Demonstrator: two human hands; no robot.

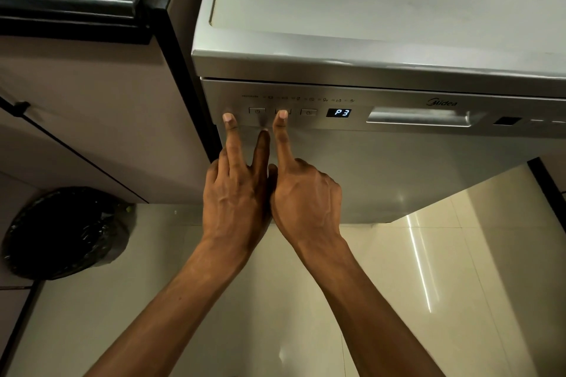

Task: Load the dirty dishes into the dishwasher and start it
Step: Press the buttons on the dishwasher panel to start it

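1. Head view, appliance: a stainless-steel Midea dishwasher stands on the tiled floor, just beside a pale cabinet. Its door is closed.
2. Head view, control panel: a row of three buttons runs along the top of the door. The power button is leftmost. To the right of the row come a lit display reading "P3" and the recessed handle.
3. Head view, left hand: two fingers are straight and spread apart. The outer fingertip rests on the bare panel left of the power button, and the hand holds nothing.
4. Head view, right hand: the index finger is straight, with its tip on the middle button. The remaining fingers are curled, and nothing is held.
5. Head view, surroundings: a bin lined with a black bag stands on the floor at lower left.
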